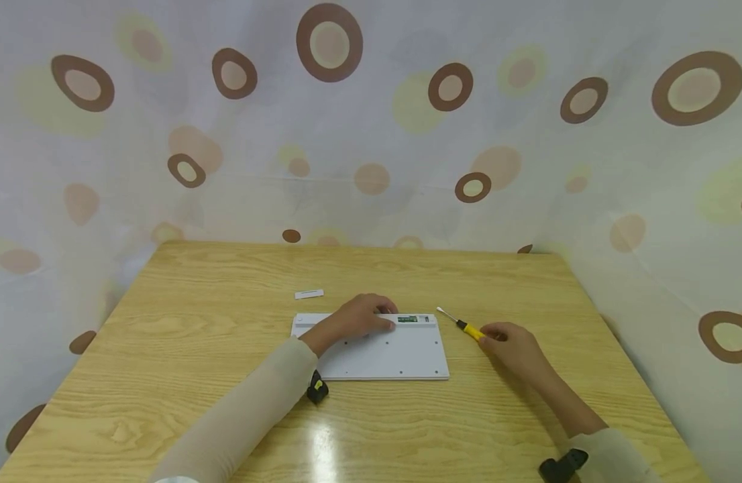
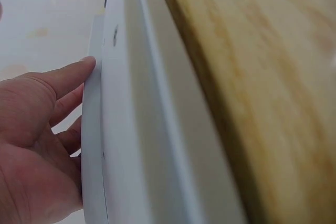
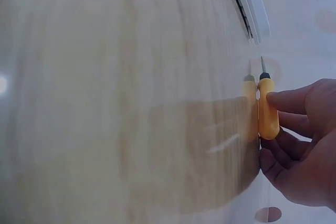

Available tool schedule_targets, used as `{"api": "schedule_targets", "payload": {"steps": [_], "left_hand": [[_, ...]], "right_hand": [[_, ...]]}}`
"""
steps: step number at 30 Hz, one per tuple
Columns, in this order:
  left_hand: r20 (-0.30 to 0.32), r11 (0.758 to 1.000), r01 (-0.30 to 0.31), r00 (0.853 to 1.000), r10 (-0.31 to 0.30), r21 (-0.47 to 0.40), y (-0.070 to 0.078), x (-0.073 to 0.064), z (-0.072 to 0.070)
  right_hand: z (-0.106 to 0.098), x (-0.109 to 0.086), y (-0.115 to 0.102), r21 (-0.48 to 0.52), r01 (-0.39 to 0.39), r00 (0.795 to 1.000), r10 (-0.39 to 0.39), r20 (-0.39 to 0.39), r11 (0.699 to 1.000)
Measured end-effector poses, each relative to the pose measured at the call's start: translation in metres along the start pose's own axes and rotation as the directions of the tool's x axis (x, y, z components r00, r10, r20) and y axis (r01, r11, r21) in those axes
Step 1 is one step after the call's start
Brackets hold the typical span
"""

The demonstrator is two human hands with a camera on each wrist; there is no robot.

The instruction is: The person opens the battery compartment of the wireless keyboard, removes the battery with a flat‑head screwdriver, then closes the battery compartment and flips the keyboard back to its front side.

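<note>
A white keyboard lies face down on the table, its screw-dotted back upward. Along its raised far edge, an uncovered slot shows a green part. My left hand grips that edge, thumb on the near side and fingers over the far side; the left wrist view has the thumb against the rim. To the right of the keyboard, my right hand pinches the yellow handle of a screwdriver. Its metal tip points toward the keyboard's far right corner. The screwdriver lies at the tabletop in the right wrist view.
A small white strip rests on the wooden table behind the keyboard's left part. Patterned cloth hangs behind the table and along both sides.
</note>
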State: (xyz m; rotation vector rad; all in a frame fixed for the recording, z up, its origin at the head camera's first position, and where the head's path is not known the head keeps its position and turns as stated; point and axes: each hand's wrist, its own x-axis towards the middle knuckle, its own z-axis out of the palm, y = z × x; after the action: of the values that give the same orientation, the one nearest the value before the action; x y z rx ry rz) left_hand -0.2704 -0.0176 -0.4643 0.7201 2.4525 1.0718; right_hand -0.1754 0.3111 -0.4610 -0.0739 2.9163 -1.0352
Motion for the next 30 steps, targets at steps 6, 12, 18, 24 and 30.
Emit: {"api": "schedule_targets", "payload": {"steps": [6,12,18,24,30], "left_hand": [[-0.005,1.0,-0.002,1.0,0.002,0.014,-0.001,0.003,0.0],[-0.001,1.0,-0.002,1.0,0.002,0.003,-0.002,0.002,0.0],[0.009,1.0,0.001,1.0,-0.001,-0.004,-0.003,0.002,0.001],[0.012,1.0,-0.009,1.0,0.009,0.001,-0.004,0.003,0.001],[0.018,1.0,-0.001,1.0,0.001,-0.004,-0.004,0.003,0.001]], "right_hand": [[0.001,0.001,-0.001,-0.024,0.013,1.0,-0.013,-0.009,1.0],[0.003,0.003,0.004,-0.044,0.022,1.0,-0.023,-0.014,0.999],[0.003,-0.001,0.004,-0.035,0.053,0.995,-0.056,-0.078,0.998],[-0.003,0.0,0.001,0.038,0.073,0.984,-0.066,-0.162,0.997],[-0.009,0.003,-0.006,0.155,0.139,0.963,-0.097,-0.251,0.978]]}}
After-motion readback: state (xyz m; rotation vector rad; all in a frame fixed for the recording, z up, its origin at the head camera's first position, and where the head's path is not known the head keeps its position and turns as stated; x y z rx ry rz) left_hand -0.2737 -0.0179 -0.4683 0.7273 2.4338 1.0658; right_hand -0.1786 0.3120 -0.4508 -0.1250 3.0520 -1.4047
